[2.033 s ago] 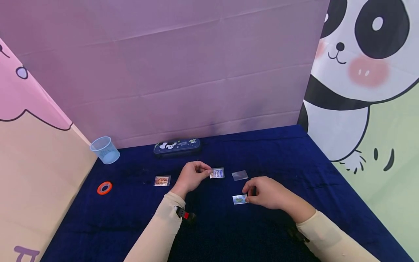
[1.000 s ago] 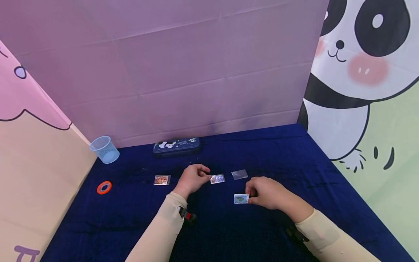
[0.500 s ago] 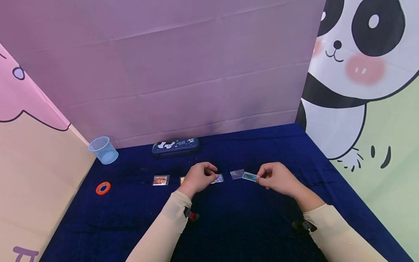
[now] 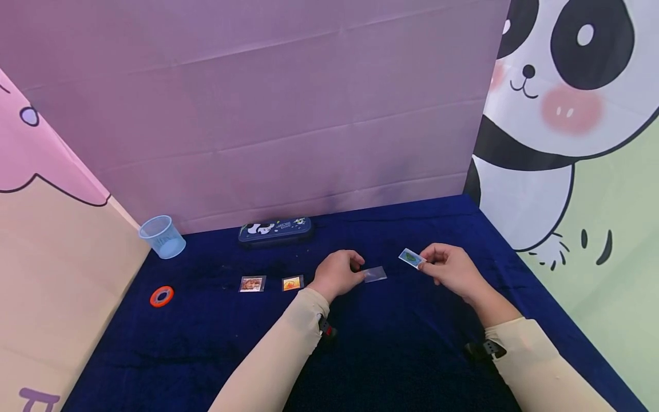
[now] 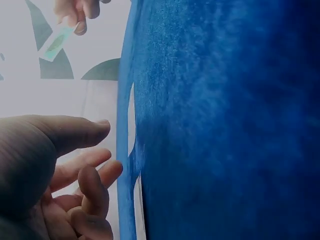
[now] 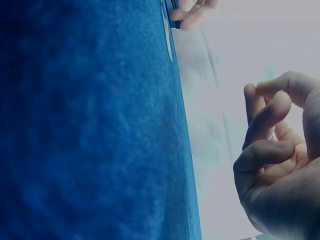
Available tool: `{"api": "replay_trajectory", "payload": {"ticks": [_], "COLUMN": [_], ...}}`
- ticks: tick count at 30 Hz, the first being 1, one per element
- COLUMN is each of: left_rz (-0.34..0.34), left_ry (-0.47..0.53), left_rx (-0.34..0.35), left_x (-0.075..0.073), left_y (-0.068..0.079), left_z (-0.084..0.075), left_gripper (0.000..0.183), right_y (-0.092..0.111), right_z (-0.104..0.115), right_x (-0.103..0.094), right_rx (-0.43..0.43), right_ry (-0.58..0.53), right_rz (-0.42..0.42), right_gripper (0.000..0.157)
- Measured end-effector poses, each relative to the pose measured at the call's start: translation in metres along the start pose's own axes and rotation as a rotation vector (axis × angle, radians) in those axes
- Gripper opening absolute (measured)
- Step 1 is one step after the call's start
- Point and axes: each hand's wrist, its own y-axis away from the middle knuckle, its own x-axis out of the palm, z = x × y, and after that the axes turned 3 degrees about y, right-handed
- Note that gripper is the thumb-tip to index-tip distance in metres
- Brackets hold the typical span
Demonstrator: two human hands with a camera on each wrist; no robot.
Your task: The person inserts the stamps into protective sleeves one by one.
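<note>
My right hand (image 4: 453, 272) pinches a small card (image 4: 411, 258) with a green picture between thumb and forefinger, above the table. In the left wrist view the same card (image 5: 56, 44) hangs tilted from the fingertips. My left hand (image 4: 337, 276) hovers at the left end of a clear plastic sleeve (image 4: 376, 274) lying flat. The left wrist view shows the thumb and fingers (image 5: 109, 172) apart, nothing between them. Two sleeved cards lie to the left, one with a brown picture (image 4: 252, 284) and one yellow-orange (image 4: 292, 282). The sleeved blue-picture card is hidden from the head view, where my left hand is.
A dark blue pencil case (image 4: 275, 230) with a panda print lies at the back. A light blue cup (image 4: 163, 237) stands at the back left corner, with an orange tape roll (image 4: 162, 296) nearer. Dark blue cloth (image 4: 206, 349) covers the table; printed curtains stand around it.
My right hand has lifted the green-picture card off the table and carried it back and right, past the sleeve. My left hand has left the blue-picture card's edge and moved right to the sleeve.
</note>
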Motion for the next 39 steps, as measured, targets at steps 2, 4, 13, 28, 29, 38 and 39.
{"api": "replay_trajectory", "payload": {"ticks": [2,4,13,28,29,38,39], "left_rz": [-0.001,0.004,-0.009,-0.008,-0.02,-0.133,-0.146], "left_ry": [-0.036,-0.064,-0.159,0.237,0.266,0.443,0.455], "left_rx": [-0.005,-0.013,-0.01,0.039,0.05,0.167,0.169], "left_x": [0.003,0.006,0.014,-0.017,-0.02,-0.045,-0.047], "left_y": [-0.004,-0.008,-0.014,0.013,0.017,0.059,0.064], "left_z": [-0.002,-0.004,-0.012,0.005,0.006,0.028,0.03], "left_gripper": [0.028,0.027,0.02,0.007,0.008,0.013,0.013], "right_y": [0.0,-0.001,-0.002,0.001,0.001,0.004,0.004], "right_z": [-0.001,-0.001,-0.001,0.004,0.004,0.02,0.024], "right_x": [-0.001,-0.001,0.0,0.006,0.006,0.02,0.022], "right_rx": [0.002,0.003,-0.019,-0.045,-0.049,-0.069,-0.074], "right_ry": [0.006,0.018,0.031,0.014,0.017,0.041,0.038], "right_rz": [-0.009,-0.012,-0.011,0.008,0.008,0.008,0.014], "right_gripper": [0.016,0.016,0.015,0.015,0.015,0.012,0.011]}}
